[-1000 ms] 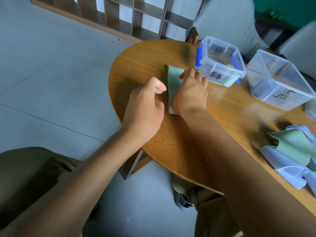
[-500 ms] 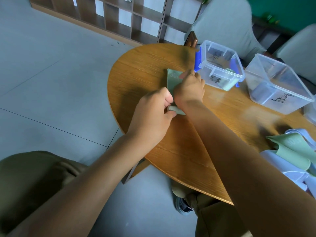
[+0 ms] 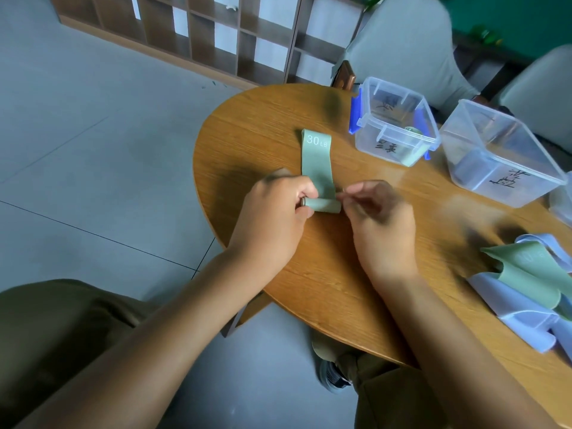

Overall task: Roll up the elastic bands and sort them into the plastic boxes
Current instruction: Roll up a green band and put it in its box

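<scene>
Your left hand (image 3: pixel 272 209) pinched the left end of the green band (image 3: pixel 317 168), fingers curled round the small roll at its near end. Your right hand (image 3: pixel 376 212) sat at the roll's right end, fingertips (image 3: pixel 346 196) touching or pinching it; motion blur there, so you couldn't tell how firm the hold was. The rest of the band lay flat on the wooden table (image 3: pixel 247 144), running away from you, with "30 LB" printed at its far end.

The small clear box with blue clips (image 3: pixel 393 122) stood beyond the band, to its right, near but apart from it. It had handwriting on its side and a rolled green band (image 3: pixel 413 130) inside against its right wall. The larger clear box (image 3: pixel 501 156) stood just beside it on the right, also handwritten, with nothing clearly visible inside. The edge of a third clear container (image 3: pixel 561 201) showed at the frame's right border.

A loose pile of green and pale blue bands (image 3: pixel 532 286) lay on the table at your right, well apart from both hands.

Grey chairs (image 3: pixel 402 44) stood behind the table, and a wooden shelf unit (image 3: pixel 216 35) stood on the grey tiled floor (image 3: pixel 93 150).
</scene>
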Available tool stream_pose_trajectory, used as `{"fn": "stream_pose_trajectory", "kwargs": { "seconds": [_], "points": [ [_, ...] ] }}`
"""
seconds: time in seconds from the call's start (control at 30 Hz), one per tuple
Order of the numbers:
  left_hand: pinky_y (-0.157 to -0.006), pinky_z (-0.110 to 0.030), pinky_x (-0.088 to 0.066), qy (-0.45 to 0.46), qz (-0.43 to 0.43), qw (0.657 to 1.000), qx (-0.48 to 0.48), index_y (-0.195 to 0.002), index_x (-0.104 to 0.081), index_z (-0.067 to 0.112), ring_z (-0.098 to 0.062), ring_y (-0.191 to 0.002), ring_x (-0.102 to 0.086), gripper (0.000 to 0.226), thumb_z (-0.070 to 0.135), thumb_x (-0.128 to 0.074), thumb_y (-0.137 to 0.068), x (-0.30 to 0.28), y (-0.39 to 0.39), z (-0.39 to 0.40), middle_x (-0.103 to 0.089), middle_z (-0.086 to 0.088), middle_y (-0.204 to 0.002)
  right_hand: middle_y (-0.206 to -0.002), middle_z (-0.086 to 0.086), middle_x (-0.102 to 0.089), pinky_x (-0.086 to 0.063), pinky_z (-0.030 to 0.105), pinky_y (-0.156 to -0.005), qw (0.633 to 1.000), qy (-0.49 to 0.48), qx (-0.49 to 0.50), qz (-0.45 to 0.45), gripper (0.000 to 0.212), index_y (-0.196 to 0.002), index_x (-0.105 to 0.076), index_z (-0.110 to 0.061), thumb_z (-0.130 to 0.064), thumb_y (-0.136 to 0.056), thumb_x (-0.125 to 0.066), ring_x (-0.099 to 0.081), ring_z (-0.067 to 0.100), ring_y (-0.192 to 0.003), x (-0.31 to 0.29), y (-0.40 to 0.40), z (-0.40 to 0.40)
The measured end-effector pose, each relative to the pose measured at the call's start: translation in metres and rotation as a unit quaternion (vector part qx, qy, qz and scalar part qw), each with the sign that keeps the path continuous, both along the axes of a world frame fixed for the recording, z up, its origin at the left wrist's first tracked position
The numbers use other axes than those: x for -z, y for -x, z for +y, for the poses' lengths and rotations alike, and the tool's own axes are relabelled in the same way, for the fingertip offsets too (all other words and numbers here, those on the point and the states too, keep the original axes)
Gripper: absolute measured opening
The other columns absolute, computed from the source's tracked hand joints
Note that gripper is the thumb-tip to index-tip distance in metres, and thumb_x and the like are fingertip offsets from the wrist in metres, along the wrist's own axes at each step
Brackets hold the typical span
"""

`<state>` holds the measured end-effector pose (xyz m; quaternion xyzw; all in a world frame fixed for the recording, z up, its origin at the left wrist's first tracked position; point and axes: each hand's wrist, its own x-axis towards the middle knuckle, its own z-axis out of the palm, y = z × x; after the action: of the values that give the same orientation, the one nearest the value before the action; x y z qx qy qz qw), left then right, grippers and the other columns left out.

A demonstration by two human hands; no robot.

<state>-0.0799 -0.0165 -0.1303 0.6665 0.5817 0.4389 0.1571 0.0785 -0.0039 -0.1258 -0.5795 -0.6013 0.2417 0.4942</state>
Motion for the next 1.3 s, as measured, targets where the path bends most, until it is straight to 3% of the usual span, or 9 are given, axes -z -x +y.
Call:
{"fn": "stream_pose_trajectory", "kwargs": {
  "seconds": [0.17,0.33,0.53,0.73,0.87,1.03,1.3],
  "points": [
    [-0.073,-0.034,-0.057,-0.008,0.005,1.000,-0.007,-0.103,-0.077,0.018,-0.010,-0.081,-0.066,0.022,0.009,-0.079,-0.083,0.001,-0.002,0.000,-0.067,0.004,-0.095,-0.093,-0.006,-0.076,-0.058,0.040,-0.089,1.000,0.010,0.010,0.018,0.019,-0.096,-0.072,-0.018,-0.003,-0.092,-0.062,-0.072,0.009,-0.086,0.002,-0.001,-0.020],
    [-0.075,-0.034,-0.057,-0.005,-0.003,1.000,-0.017,-0.106,-0.077,0.018,-0.011,-0.084,-0.066,0.024,0.008,-0.077,-0.084,0.000,-0.003,-0.003,-0.068,0.003,-0.098,-0.086,-0.008,-0.076,-0.058,0.035,-0.086,0.999,0.015,0.030,-0.003,0.019,-0.097,-0.075,-0.021,-0.006,-0.092,-0.063,-0.071,0.003,-0.080,-0.002,0.003,-0.029],
    [-0.078,-0.034,-0.059,-0.001,-0.010,0.999,-0.054,-0.109,-0.077,0.019,-0.011,-0.087,-0.068,0.025,0.010,-0.073,-0.087,-0.002,-0.010,-0.011,-0.071,0.003,-0.101,-0.083,-0.010,-0.076,-0.059,0.042,-0.084,0.999,0.017,0.034,-0.003,0.020,-0.094,-0.076,-0.023,-0.007,-0.092,-0.064,-0.073,0.005,-0.079,-0.004,0.004,-0.031],
    [-0.088,-0.034,-0.058,0.047,-0.136,0.987,-0.073,-0.114,-0.069,0.023,0.001,-0.091,-0.070,0.035,0.008,-0.072,-0.083,-0.013,-0.017,-0.023,-0.072,0.012,-0.106,-0.078,-0.009,-0.075,-0.060,0.046,-0.081,0.999,0.024,0.028,0.026,0.020,-0.093,-0.075,-0.021,-0.006,-0.092,-0.063,-0.074,0.009,-0.073,-0.005,0.004,-0.031],
    [-0.088,-0.024,-0.057,0.080,-0.227,0.968,-0.072,-0.115,-0.062,0.021,0.006,-0.087,-0.069,0.038,0.002,-0.069,-0.083,-0.019,-0.021,-0.031,-0.068,0.016,-0.104,-0.075,-0.013,-0.074,-0.060,0.044,-0.078,0.999,0.024,0.027,0.023,0.020,-0.092,-0.075,-0.022,-0.006,-0.092,-0.063,-0.073,0.008,-0.068,-0.006,0.003,-0.033],
    [-0.080,-0.007,-0.050,0.101,-0.259,0.958,-0.069,-0.123,-0.056,0.020,0.007,-0.089,-0.068,0.042,0.000,-0.063,-0.087,-0.018,-0.021,-0.031,-0.066,0.011,-0.114,-0.080,-0.014,-0.076,-0.060,0.043,-0.078,1.000,0.019,-0.007,-0.010,0.021,-0.095,-0.076,-0.024,-0.007,-0.092,-0.064,-0.073,0.004,-0.069,-0.007,0.005,-0.039],
    [-0.090,-0.013,-0.049,0.121,-0.288,0.949,-0.046,-0.126,-0.053,0.019,0.004,-0.104,-0.065,0.040,-0.003,-0.057,-0.093,-0.012,-0.018,-0.046,-0.067,0.007,-0.116,-0.094,-0.018,-0.076,-0.059,0.025,-0.079,0.998,0.025,-0.049,-0.014,0.021,-0.106,-0.076,-0.019,-0.006,-0.093,-0.067,-0.073,0.000,-0.075,-0.008,0.002,-0.057]
  ]
}}
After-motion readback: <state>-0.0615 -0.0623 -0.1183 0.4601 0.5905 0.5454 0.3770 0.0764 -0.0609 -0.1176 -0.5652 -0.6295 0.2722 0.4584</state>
